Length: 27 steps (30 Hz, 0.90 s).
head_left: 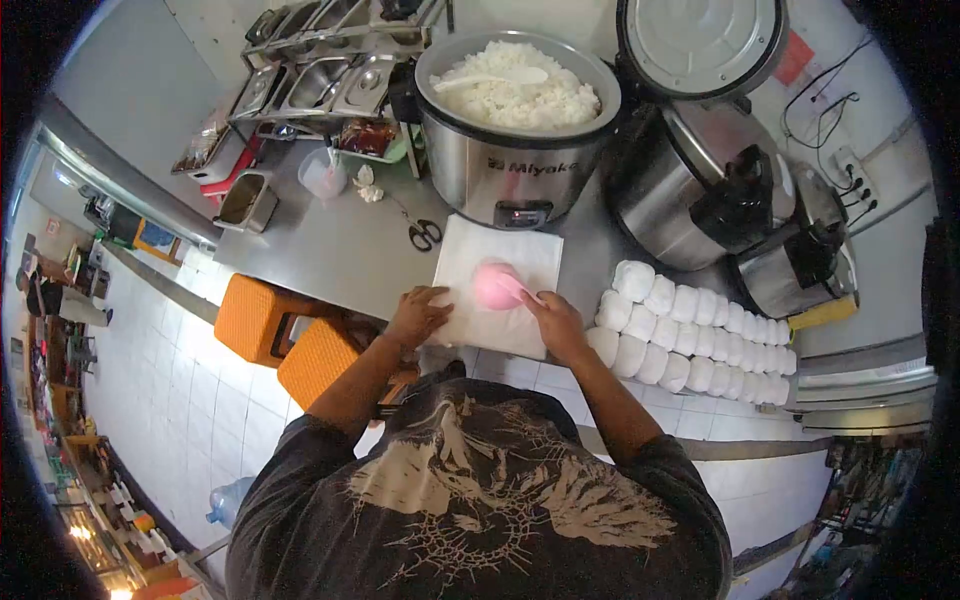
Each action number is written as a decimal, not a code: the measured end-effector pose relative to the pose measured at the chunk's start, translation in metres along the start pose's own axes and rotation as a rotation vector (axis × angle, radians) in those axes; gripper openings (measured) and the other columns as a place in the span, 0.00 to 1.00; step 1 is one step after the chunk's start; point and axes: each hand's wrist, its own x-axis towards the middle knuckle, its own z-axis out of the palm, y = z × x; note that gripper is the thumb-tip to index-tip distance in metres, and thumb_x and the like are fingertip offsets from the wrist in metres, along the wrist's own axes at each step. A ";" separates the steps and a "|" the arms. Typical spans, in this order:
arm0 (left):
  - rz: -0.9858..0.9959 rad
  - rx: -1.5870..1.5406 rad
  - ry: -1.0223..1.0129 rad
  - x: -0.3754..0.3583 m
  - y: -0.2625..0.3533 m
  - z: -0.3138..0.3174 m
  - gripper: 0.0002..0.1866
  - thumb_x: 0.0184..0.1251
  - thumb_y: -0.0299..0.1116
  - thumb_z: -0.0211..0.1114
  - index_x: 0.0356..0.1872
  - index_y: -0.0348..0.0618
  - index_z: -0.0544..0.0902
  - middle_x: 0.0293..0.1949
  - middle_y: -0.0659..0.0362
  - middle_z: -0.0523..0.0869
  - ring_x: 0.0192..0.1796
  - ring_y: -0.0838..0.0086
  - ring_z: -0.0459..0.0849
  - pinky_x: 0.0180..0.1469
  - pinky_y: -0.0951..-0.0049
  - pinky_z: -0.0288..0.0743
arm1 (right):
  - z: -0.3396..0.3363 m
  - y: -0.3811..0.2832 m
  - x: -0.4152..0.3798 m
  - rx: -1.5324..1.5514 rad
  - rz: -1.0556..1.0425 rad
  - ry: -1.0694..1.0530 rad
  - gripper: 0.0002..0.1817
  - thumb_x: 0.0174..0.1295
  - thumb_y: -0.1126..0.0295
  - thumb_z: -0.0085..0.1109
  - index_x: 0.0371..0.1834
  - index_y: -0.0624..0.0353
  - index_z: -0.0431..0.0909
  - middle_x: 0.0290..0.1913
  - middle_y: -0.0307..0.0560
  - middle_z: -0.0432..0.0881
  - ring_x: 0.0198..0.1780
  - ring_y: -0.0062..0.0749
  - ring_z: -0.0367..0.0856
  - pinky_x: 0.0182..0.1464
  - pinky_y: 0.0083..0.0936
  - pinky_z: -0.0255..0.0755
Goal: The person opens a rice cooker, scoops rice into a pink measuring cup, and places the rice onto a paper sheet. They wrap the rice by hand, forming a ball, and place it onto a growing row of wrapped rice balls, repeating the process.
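Observation:
A stack of white wrapping paper [538,262] lies on the steel counter in front of me. On it rests a round pink scoop [495,287] with a short handle; whether any rice is under or in it is hidden. My right hand [560,328] is closed around the scoop's handle at the paper's right side. Flat on the paper's left edge, my left hand [420,318] has its fingers stretched out and holds nothing. Right of the paper, several white wrapped bundles [672,333] are lined up in stacked rows.
Behind the paper stands an uncovered rice cooker [510,180] full of rice [560,105], with a white paddle [520,76] on top. More cookers [665,190] stand to the right. Black scissors [424,236] and a plastic cup [322,174] lie left. Orange stools [255,318] stand below the counter.

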 end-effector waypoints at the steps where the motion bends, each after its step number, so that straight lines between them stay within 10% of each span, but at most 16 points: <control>1: -0.020 0.014 -0.005 0.002 0.003 0.000 0.13 0.67 0.39 0.69 0.51 0.58 0.90 0.68 0.62 0.76 0.71 0.62 0.69 0.71 0.50 0.62 | 0.003 0.001 -0.005 0.015 0.078 0.105 0.31 0.64 0.76 0.52 0.73 0.49 0.71 0.48 0.52 0.76 0.50 0.49 0.78 0.53 0.42 0.76; 7: 0.013 -0.114 0.126 0.024 0.001 -0.006 0.07 0.61 0.37 0.75 0.33 0.47 0.90 0.47 0.58 0.84 0.56 0.62 0.80 0.56 0.53 0.77 | -0.001 0.008 0.001 -0.009 0.655 0.252 0.39 0.63 0.78 0.56 0.80 0.54 0.57 0.61 0.61 0.74 0.59 0.53 0.75 0.60 0.43 0.72; 10: -0.048 -0.354 0.172 0.036 0.011 -0.023 0.07 0.61 0.32 0.74 0.29 0.41 0.86 0.39 0.53 0.84 0.46 0.62 0.84 0.50 0.55 0.80 | 0.016 0.024 0.013 -0.450 0.401 0.310 0.35 0.62 0.73 0.61 0.76 0.53 0.66 0.61 0.58 0.74 0.61 0.52 0.71 0.62 0.49 0.67; 15: -0.337 -1.307 0.206 0.041 0.004 0.002 0.08 0.63 0.25 0.72 0.39 0.37 0.82 0.37 0.51 0.84 0.39 0.67 0.86 0.47 0.66 0.84 | 0.021 -0.062 0.015 -0.109 0.249 0.231 0.24 0.58 0.64 0.69 0.59 0.54 0.80 0.61 0.53 0.75 0.64 0.52 0.69 0.65 0.50 0.63; 27: 0.256 -0.196 -0.041 0.029 -0.013 -0.022 0.11 0.58 0.32 0.75 0.40 0.41 0.86 0.45 0.55 0.84 0.61 0.58 0.78 0.62 0.59 0.73 | 0.034 -0.086 0.001 -0.090 0.257 0.211 0.06 0.63 0.67 0.63 0.40 0.55 0.83 0.49 0.45 0.83 0.59 0.44 0.76 0.65 0.47 0.62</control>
